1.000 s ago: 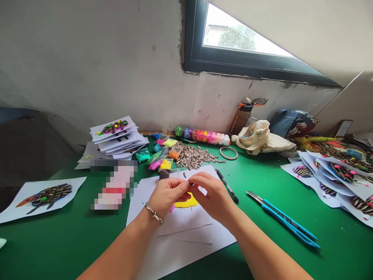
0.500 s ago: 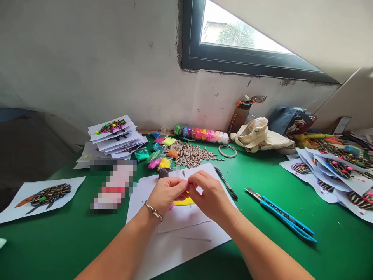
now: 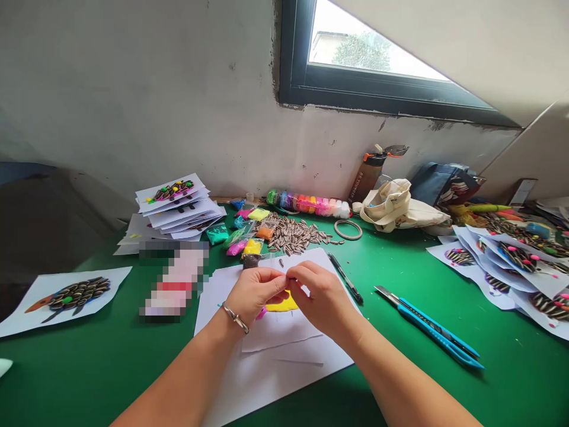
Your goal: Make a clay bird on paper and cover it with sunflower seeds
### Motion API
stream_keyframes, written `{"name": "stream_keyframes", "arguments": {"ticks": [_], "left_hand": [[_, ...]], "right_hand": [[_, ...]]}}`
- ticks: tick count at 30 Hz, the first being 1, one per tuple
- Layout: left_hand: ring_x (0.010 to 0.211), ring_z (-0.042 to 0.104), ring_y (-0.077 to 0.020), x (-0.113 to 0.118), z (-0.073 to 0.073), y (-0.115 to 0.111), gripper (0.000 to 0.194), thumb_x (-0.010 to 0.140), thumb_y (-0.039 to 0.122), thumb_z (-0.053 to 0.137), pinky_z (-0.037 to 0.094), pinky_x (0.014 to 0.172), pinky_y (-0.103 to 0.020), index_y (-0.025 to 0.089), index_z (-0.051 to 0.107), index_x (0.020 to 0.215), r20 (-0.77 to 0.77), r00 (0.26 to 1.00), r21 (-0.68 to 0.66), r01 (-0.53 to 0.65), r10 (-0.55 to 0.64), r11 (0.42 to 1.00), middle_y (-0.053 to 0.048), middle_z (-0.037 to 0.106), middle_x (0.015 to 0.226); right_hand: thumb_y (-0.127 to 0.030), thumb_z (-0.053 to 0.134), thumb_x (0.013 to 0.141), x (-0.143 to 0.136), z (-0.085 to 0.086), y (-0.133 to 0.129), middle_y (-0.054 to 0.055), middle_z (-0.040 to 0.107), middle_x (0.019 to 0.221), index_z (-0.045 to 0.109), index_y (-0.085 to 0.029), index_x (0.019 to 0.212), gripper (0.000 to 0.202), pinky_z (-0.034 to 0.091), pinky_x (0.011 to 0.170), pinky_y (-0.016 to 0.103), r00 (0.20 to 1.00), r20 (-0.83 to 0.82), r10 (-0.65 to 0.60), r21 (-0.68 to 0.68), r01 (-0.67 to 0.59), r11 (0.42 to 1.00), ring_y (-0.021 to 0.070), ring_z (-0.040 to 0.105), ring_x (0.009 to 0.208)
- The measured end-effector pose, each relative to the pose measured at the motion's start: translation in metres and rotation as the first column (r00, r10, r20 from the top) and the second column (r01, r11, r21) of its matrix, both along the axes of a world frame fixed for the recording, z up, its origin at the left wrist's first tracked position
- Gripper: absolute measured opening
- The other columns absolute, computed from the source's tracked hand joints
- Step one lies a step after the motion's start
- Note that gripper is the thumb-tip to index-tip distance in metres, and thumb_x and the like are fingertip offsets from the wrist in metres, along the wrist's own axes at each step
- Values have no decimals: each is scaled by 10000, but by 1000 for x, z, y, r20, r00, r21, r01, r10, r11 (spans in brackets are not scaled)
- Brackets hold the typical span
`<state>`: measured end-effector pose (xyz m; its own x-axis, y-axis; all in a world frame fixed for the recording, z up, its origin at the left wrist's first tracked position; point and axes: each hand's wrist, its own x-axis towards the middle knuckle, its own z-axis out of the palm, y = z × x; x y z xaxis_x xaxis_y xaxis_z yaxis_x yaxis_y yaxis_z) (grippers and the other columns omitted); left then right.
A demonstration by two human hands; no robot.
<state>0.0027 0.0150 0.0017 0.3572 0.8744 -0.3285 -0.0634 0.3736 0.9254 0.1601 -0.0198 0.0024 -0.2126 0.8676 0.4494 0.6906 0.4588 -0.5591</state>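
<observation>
My left hand (image 3: 256, 296), with a bracelet at the wrist, meets my right hand (image 3: 322, 296) fingertip to fingertip above the paper. Both are closed in a pinch; whatever lies between the fingers is too small and hidden to make out. Under them, a sheet of white paper (image 3: 284, 341) carries a flat yellow shape (image 3: 282, 302) with a pink bit at its left, partly covered by my hands. It rests on larger white sheets (image 3: 249, 391). Just beyond my fingers lie a bag of dark clay (image 3: 251, 261) and a single sunflower seed (image 3: 281, 263).
Sunflower seeds (image 3: 296, 236) are heaped behind the paper, beside small bags of coloured clay (image 3: 253, 246). A pen (image 3: 345, 279) and a blue utility knife (image 3: 429, 326) lie to the right. Seed pictures lie at left (image 3: 80, 296) and right (image 3: 511, 261). A bottle (image 3: 367, 178) stands behind.
My hands stay pinched together in nearly the same place. The right fingers have closed up, and the gap that showed between them is gone. The view has shifted very slightly.
</observation>
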Motion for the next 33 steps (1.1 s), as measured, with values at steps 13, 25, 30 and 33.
{"name": "stream_keyframes", "arguments": {"ticks": [13,25,30,33], "left_hand": [[656,663,-154,-2,8,2,453,489,445,883,542,688,-300,147,713,784,5,996,-29,-88,88,996,-68,722,816],[495,541,-86,-2,4,3,483,487,520,866,450,519,-220,134,690,719,-17,1000,27,-21,22,999,-8,648,607],[463,496,-67,-3,3,3,463,506,516,859,406,474,-199,136,659,679,-26,1000,44,-16,17,999,29,580,545],[469,517,-72,-3,2,3,462,504,510,862,431,487,-204,136,651,677,-31,1000,38,-3,4,999,22,598,557]], "right_hand": [[-257,522,852,7,-8,8,42,698,842,668,-196,1021,232,536,664,287,866,-488,-106,-296,-50,954,152,638,700],[-358,557,867,4,-5,6,-5,579,689,625,-197,786,193,441,546,223,888,-456,-50,-316,-109,943,112,526,602],[-378,533,882,4,-4,6,-32,513,609,578,-196,735,238,383,491,212,893,-440,-93,-363,-82,928,97,464,539],[-375,533,880,4,-3,7,-29,514,627,574,-196,754,223,392,507,218,889,-448,-91,-376,-95,922,104,480,565]]}}
